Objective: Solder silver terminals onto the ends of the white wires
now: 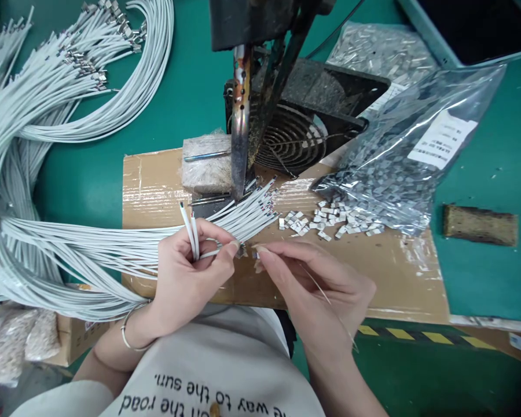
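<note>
My left hand (pixel 195 278) is closed around a few white cables (pixel 191 234). Its thumb and forefinger pinch one cable's end, where a small metal piece (pixel 242 251) shows. Just to the right, my right hand (pixel 316 284) pinches a small metal connector (pixel 255 254) between thumb and fingertips, apart from the left fingertips. A thin wire (pixel 327 298), which looks like solder, runs through the right hand and hangs below it. Above both hands, a soldering iron (pixel 240 127) points downward from a dark holder. More white cables (pixel 247 214) lie beneath its tip, their stripped ends fanned rightward.
Loose metal connectors (pixel 347 223) lie on the cardboard (pixel 399 278), beside a clear bag of connectors (pixel 386 168). Behind the iron sits a black fan (pixel 290 139). A wrapped block (pixel 206 165) is left of it. Thick cable bundles (pixel 8 174) cover the left side. A brown sponge-like block (pixel 480 226) lies right.
</note>
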A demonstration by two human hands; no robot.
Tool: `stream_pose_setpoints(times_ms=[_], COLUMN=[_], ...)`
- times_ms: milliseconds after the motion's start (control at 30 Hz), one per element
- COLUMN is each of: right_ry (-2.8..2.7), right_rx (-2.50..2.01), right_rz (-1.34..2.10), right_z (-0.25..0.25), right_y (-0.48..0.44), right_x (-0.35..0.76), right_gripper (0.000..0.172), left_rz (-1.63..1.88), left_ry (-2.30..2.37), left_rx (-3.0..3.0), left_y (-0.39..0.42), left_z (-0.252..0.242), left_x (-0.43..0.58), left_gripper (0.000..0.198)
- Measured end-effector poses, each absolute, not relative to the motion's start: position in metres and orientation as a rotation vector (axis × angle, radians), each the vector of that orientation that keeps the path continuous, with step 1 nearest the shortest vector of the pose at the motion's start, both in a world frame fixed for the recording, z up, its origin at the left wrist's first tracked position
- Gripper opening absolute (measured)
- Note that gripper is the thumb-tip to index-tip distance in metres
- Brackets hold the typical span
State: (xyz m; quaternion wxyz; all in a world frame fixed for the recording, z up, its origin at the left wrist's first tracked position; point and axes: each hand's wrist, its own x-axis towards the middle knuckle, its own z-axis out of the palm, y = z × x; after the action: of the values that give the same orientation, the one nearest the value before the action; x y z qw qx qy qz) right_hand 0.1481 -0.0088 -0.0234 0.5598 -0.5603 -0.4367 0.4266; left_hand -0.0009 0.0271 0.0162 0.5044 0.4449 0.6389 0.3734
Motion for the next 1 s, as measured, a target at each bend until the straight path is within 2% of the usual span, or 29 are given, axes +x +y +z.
stream_pose_setpoints(times_ms=[167,633,1000], right_ry=[-1.114,-0.972,-0.98], right_rx=[-1.26,-1.371,-1.315], right_rz=[1.027,1.017,1.07], right_z=[-0.022,-0.023,-0.015], right_y=[-0.009,-0.004,0.004], right_x=[0.147,0.15,0.147], right_gripper=[0.026,0.017,0.017], left_rz=[0.911,0.91,0.894], left_ry=[1.51,1.481,1.422], left_rx=[1.054,1.054,1.064], left_y=[0.027,0.027,0.024], left_z=[0.016,0.018,0.016], left_x=[0.001,-0.001,-0.004], left_gripper=[0.011,0.013,0.013])
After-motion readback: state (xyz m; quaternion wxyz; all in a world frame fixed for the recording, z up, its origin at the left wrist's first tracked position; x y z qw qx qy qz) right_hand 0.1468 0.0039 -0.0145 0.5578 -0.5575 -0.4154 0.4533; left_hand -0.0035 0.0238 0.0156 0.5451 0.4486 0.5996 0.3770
